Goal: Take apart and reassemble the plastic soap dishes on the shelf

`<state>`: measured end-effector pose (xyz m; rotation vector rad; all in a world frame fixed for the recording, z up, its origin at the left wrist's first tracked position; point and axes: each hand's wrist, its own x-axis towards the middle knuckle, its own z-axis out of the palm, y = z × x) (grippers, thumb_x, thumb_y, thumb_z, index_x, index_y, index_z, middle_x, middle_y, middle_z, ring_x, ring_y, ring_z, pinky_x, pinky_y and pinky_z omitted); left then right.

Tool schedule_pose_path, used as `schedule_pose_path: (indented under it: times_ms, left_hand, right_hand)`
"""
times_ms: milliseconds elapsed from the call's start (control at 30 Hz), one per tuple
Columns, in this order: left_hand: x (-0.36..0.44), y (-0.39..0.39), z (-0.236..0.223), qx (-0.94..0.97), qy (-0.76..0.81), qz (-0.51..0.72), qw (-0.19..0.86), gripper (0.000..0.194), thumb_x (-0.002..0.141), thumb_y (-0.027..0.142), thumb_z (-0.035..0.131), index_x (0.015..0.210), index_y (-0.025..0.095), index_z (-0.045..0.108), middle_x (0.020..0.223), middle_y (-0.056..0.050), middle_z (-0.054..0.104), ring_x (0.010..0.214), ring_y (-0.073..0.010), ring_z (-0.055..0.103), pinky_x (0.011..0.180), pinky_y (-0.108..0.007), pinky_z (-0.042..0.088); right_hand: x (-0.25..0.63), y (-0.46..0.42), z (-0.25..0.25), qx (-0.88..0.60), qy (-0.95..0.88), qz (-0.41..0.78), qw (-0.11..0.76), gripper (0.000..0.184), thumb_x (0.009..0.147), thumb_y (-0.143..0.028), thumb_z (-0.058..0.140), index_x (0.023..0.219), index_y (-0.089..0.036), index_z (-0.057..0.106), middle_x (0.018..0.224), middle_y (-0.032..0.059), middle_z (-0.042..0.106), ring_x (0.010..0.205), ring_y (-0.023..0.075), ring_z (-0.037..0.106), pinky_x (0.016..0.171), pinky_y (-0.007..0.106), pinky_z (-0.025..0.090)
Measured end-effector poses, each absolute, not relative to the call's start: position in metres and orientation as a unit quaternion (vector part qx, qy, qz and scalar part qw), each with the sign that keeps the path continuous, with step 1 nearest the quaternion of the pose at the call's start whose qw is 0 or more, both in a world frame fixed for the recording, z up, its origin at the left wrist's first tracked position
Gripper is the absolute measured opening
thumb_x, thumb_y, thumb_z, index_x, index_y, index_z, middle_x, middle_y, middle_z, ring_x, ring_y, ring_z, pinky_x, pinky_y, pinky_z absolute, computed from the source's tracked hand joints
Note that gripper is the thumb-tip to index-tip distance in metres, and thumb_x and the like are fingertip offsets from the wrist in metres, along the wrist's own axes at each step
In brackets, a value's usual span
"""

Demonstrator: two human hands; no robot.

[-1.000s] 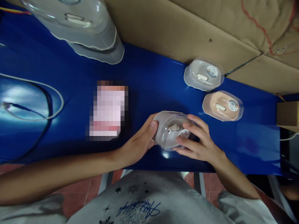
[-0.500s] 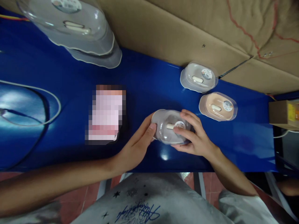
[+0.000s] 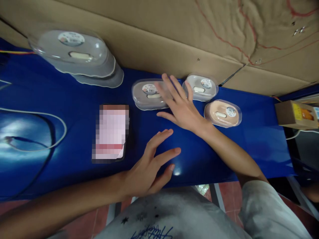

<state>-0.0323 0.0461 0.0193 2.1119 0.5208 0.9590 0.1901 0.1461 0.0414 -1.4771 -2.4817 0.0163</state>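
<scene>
A small grey lidded container (image 3: pixel 149 94) sits on the blue table (image 3: pixel 74 99) by the cardboard wall. My right hand (image 3: pixel 180 105) is stretched out flat with fingers spread, its fingertips at that container's right end, holding nothing. My left hand (image 3: pixel 152 167) rests open on the table nearer to me, fingers apart and empty. Two more small containers lie to the right: a grey one (image 3: pixel 200 87) and a peach one (image 3: pixel 222 113).
Two large clear lidded containers (image 3: pixel 77 56) are stacked at the back left. A phone (image 3: pixel 111 133) lies left of my left hand. A cable loop (image 3: pixel 35 127) runs at the far left. A small cardboard box (image 3: pixel 295 114) is at the right edge. Cardboard sheets (image 3: pixel 199 33) back the table.
Both hands held the grey container near me; it now sits farther back by the wall. My right hand has let go with fingers spread, and my left hand has drawn back, open.
</scene>
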Motion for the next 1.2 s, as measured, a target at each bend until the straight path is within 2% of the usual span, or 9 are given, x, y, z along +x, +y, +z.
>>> schedule_pose_path:
  times_ms: [167, 300, 433, 533, 633, 833, 967, 1100, 1200]
  left_hand:
    - [-0.032, 0.046, 0.023, 0.782, 0.233, 0.33, 0.474, 0.064, 0.101, 0.012, 0.06, 0.159, 0.031, 0.043, 0.17, -0.014, 0.038, 0.158, -0.0311, 0.044, 0.126, -0.053, 0.048]
    - [-0.028, 0.046, 0.021, 0.712, 0.245, 0.311, 0.58, 0.051, 0.105, 0.017, 0.059, 0.152, 0.032, 0.05, 0.162, -0.012, 0.051, 0.152, -0.0293, 0.052, 0.127, -0.053, 0.047]
    - [-0.022, 0.047, 0.018, 0.608, 0.276, 0.251, 0.701, 0.05, 0.109, 0.029, 0.06, 0.156, 0.035, 0.044, 0.164, -0.012, 0.051, 0.15, -0.0279, 0.057, 0.124, -0.052, 0.052]
    - [-0.021, 0.047, 0.01, 0.66, 0.298, 0.251, 0.642, 0.077, 0.101, 0.035, 0.074, 0.165, 0.04, 0.031, 0.179, -0.013, 0.03, 0.163, -0.0345, 0.04, 0.129, -0.061, 0.044]
    - [-0.022, 0.049, 0.001, 0.754, 0.306, 0.252, 0.523, 0.106, 0.09, 0.045, 0.087, 0.17, 0.04, 0.018, 0.184, -0.017, 0.014, 0.169, -0.0434, 0.022, 0.133, -0.072, 0.031]
    - [-0.025, 0.054, 0.005, 0.789, 0.325, 0.233, 0.466, 0.107, 0.092, 0.046, 0.084, 0.173, 0.035, 0.015, 0.172, -0.018, 0.043, 0.16, -0.0423, 0.043, 0.13, -0.069, 0.037]
    - [-0.04, 0.037, 0.009, 0.84, 0.306, 0.173, 0.414, 0.091, 0.094, 0.048, 0.081, 0.169, 0.037, 0.031, 0.168, -0.016, 0.049, 0.154, -0.0443, 0.05, 0.126, -0.071, 0.041]
    - [-0.058, 0.008, 0.003, 0.876, 0.305, 0.185, 0.325, 0.106, 0.089, 0.057, 0.084, 0.172, 0.03, 0.024, 0.165, -0.024, 0.05, 0.153, -0.0449, 0.051, 0.125, -0.073, 0.04]
    - [-0.062, -0.004, -0.003, 0.876, 0.318, 0.197, 0.303, 0.104, 0.092, 0.05, 0.082, 0.172, 0.029, 0.019, 0.163, -0.024, 0.052, 0.152, -0.042, 0.053, 0.126, -0.072, 0.039]
  right_hand:
    - [0.275, 0.099, 0.063, -0.574, -0.798, -0.002, 0.183, 0.082, 0.103, -0.057, 0.067, 0.172, -0.034, 0.03, 0.178, 0.0122, 0.038, 0.164, 0.046, 0.035, 0.131, 0.078, 0.022]
    - [0.367, 0.047, 0.055, -0.636, -0.758, -0.004, 0.144, 0.1, 0.087, -0.069, 0.081, 0.17, -0.04, 0.034, 0.177, 0.0132, 0.039, 0.16, 0.0524, 0.039, 0.129, 0.08, 0.027]
    - [0.379, 0.018, 0.04, -0.615, -0.771, 0.024, 0.161, 0.084, 0.092, -0.06, 0.079, 0.166, -0.046, 0.042, 0.166, 0.0113, 0.053, 0.149, 0.05, 0.054, 0.123, 0.07, 0.047]
    - [0.333, 0.006, 0.036, -0.581, -0.795, 0.032, 0.171, 0.084, 0.087, -0.056, 0.086, 0.162, -0.04, 0.051, 0.152, 0.0145, 0.062, 0.138, 0.0503, 0.062, 0.117, 0.066, 0.056]
    - [0.287, 0.004, 0.035, -0.53, -0.823, 0.088, 0.186, 0.084, 0.092, -0.06, 0.079, 0.165, -0.043, 0.044, 0.156, 0.0109, 0.058, 0.142, 0.0452, 0.06, 0.12, 0.061, 0.055]
    - [0.279, 0.036, 0.034, -0.486, -0.817, 0.192, 0.245, 0.069, 0.101, -0.054, 0.07, 0.162, -0.032, 0.047, 0.161, 0.0153, 0.055, 0.149, 0.0371, 0.056, 0.118, 0.063, 0.054]
    - [0.269, 0.066, 0.026, -0.484, -0.82, 0.198, 0.233, 0.061, 0.097, -0.048, 0.074, 0.151, -0.027, 0.055, 0.16, 0.0169, 0.057, 0.151, 0.0364, 0.053, 0.121, 0.065, 0.049]
    - [0.232, 0.084, 0.019, -0.455, -0.849, 0.178, 0.203, 0.057, 0.101, -0.045, 0.068, 0.152, -0.024, 0.054, 0.171, 0.017, 0.047, 0.164, 0.0375, 0.036, 0.13, 0.066, 0.037]
    - [0.217, 0.083, 0.035, -0.45, -0.859, 0.145, 0.197, 0.055, 0.107, -0.044, 0.062, 0.159, -0.028, 0.051, 0.176, 0.0134, 0.041, 0.169, 0.0381, 0.026, 0.133, 0.07, 0.028]
